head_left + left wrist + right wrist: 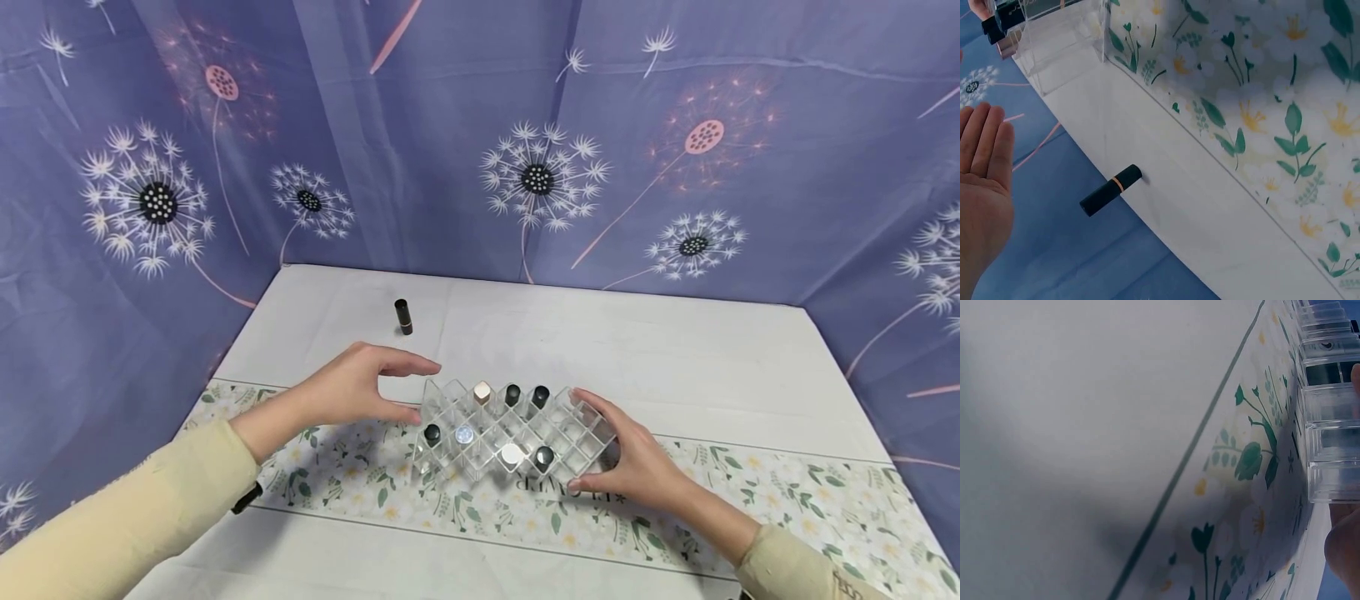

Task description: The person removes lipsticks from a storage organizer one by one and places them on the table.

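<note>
A clear plastic lipstick organizer (491, 433) with diamond-shaped slots rests on the floral strip of the table. Several lipsticks stand in it: some have black caps, such as one lipstick (543, 457) at the front; others have a white, a gold or a bluish top. My right hand (637, 458) grips the organizer's right end between thumb and fingers. Beside the left end is my left hand (356, 387), thumb and fingers spread apart with nothing between them; its thumb tip is close to the organizer's side, contact unclear. In the left wrist view its fingers (985, 147) look nearly straight.
One black lipstick (403, 317) with a gold band stands alone on the white tabletop (637, 350), behind my left hand. A floral runner (360, 475) crosses the table. Purple-blue dandelion-print curtains (450, 167) border the back and sides.
</note>
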Demonstrator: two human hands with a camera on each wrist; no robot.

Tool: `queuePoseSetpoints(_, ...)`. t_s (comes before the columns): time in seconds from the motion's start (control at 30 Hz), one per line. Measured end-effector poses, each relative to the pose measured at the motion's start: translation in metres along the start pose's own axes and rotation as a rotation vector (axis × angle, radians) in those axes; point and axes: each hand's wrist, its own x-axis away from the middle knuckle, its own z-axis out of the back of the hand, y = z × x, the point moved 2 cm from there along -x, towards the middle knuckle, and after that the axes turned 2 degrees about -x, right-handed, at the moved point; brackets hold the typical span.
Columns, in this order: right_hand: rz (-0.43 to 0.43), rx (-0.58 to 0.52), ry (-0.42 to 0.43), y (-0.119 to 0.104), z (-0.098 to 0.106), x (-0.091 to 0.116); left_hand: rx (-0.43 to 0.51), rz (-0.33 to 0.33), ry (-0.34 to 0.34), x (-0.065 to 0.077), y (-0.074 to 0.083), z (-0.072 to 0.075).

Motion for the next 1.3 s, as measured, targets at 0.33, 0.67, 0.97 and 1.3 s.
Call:
queuePoseSetpoints(0.33,-0.006,-0.001,0.000,0.001,-0.001,-0.001,-0.008,0.001,-0.008,0.004,-0.001,-0.013)
queuePoseSetpoints(0.67,-0.008,-0.004,-0.004,0.001,0.000,-0.002,-0.054,-0.012,-0.016,0.007,-0.001,-0.024)
queuePoseSetpoints(0.97,-0.019,-0.011,-0.007,0.002,0.000,-0.002,-0.052,-0.009,-0.037,0.006,-0.001,-0.031)
queuePoseSetpoints(1.3,-0.031,-0.020,-0.010,0.001,-0.001,-0.001,-0.078,-0.021,-0.052,0.006,-0.003,-0.037)
